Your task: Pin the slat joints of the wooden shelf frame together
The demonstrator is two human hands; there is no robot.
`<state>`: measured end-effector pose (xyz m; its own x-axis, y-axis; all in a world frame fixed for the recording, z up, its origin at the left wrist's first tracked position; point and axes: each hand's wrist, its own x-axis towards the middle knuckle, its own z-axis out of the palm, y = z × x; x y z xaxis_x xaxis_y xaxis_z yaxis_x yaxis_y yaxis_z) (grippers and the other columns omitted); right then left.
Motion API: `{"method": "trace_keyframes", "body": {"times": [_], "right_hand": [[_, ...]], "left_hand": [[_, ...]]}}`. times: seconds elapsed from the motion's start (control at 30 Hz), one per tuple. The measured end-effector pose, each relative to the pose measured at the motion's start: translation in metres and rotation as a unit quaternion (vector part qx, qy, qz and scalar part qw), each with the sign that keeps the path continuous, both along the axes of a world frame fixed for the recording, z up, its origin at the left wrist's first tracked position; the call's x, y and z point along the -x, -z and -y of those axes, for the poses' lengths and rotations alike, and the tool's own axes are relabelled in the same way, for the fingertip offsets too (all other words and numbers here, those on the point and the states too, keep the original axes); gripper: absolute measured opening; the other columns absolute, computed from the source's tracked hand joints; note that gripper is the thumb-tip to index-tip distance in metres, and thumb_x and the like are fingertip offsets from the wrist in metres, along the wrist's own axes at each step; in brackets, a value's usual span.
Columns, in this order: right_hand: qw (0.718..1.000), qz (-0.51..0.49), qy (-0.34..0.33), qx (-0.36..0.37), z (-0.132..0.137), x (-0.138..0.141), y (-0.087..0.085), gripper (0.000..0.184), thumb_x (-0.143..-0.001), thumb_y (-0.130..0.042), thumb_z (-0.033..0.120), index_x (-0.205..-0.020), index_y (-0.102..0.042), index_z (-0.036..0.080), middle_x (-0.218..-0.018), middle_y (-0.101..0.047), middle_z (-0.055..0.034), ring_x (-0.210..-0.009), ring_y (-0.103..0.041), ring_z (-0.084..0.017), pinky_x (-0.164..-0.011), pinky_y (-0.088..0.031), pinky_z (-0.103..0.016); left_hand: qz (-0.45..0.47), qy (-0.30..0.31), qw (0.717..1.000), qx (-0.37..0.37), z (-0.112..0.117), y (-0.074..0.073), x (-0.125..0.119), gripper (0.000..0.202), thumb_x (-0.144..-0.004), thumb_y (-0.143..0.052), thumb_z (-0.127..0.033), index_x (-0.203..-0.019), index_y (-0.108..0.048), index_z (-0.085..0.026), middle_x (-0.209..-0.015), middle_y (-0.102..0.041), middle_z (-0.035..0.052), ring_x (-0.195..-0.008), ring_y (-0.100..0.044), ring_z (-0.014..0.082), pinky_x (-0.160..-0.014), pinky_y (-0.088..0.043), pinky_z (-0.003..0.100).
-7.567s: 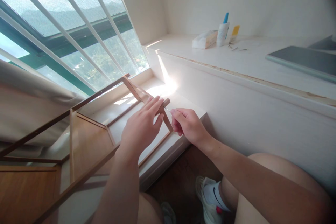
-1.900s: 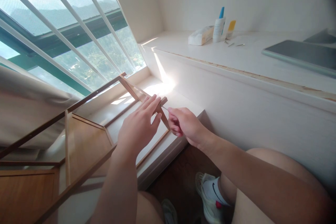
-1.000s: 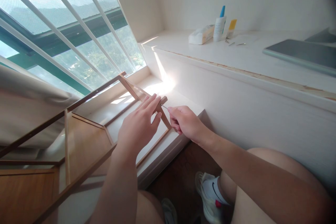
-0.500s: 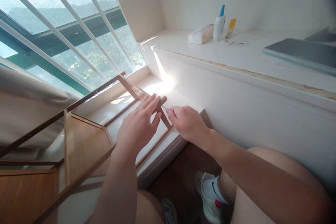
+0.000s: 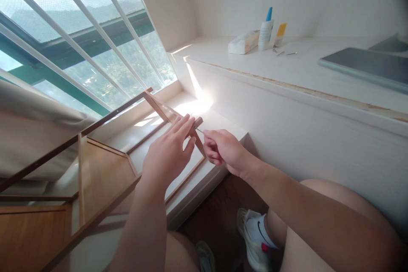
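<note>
A wooden frame (image 5: pixel 105 153) with thin slats lies tilted across the white window sill (image 5: pixel 219 125). My left hand (image 5: pixel 168 153) rests flat on the frame's far corner, fingers stretched out and pressing on the wood. My right hand (image 5: pixel 223 148) is closed in a fist round a thin metal tool (image 5: pixel 199 130), whose tip meets the frame's corner joint just beyond my left fingertips.
A raised white ledge (image 5: pixel 287 72) runs on the right with a tissue pack (image 5: pixel 244 42), a blue-capped bottle (image 5: pixel 265 29), a yellow-capped tube (image 5: pixel 280 34), small metal pins (image 5: pixel 285 53) and a grey tablet (image 5: pixel 366 66). Barred window left; my knees and a shoe (image 5: pixel 255 238) below.
My right hand has twisted back and forth at the frame's corner while keeping the tool tip there. My left hand and the frame have stayed put.
</note>
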<state>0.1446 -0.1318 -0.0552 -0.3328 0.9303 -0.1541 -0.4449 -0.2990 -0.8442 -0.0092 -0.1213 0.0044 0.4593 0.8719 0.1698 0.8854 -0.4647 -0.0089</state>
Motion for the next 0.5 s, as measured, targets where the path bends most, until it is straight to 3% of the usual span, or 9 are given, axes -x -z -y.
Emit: {"method": "trace_keyframes", "body": {"times": [0.17,0.3,0.5], "right_hand": [[0.982,-0.144,-0.044,0.109,0.0011,-0.0033,-0.0052,0.037,-0.093,-0.044,0.034,-0.061,-0.029,0.021,-0.042,-0.032,0.0069,-0.035,-0.026,-0.007,-0.039,-0.013,-0.022],[0.961,-0.222,-0.089,0.142,0.0015,-0.006,-0.0042,0.036,-0.093,-0.043,0.033,-0.062,-0.028,0.022,-0.042,-0.031,0.0073,-0.034,-0.027,-0.008,-0.039,-0.015,-0.022],[0.973,-0.183,-0.042,0.132,0.0072,-0.0053,-0.0107,0.037,-0.092,-0.044,0.032,-0.06,-0.028,0.021,-0.04,-0.03,0.0068,-0.033,-0.025,-0.007,-0.038,-0.012,-0.022]], "left_hand": [[-0.002,-0.003,1.0,-0.006,-0.0003,0.0003,0.0007,0.048,-0.099,-0.038,-0.036,-0.146,-0.035,-0.043,-0.154,-0.036,-0.012,-0.138,-0.044,0.0208,-0.102,-0.05,0.036],[0.0,-0.001,1.0,-0.009,0.0001,0.0,0.0004,0.047,-0.099,-0.038,-0.036,-0.146,-0.036,-0.043,-0.154,-0.036,-0.0118,-0.137,-0.045,0.0208,-0.101,-0.051,0.037],[0.019,0.008,1.0,-0.014,-0.0012,0.0028,0.0013,0.046,-0.098,-0.04,-0.033,-0.144,-0.04,-0.039,-0.152,-0.041,-0.009,-0.139,-0.041,0.0208,-0.102,-0.049,0.037]]}}
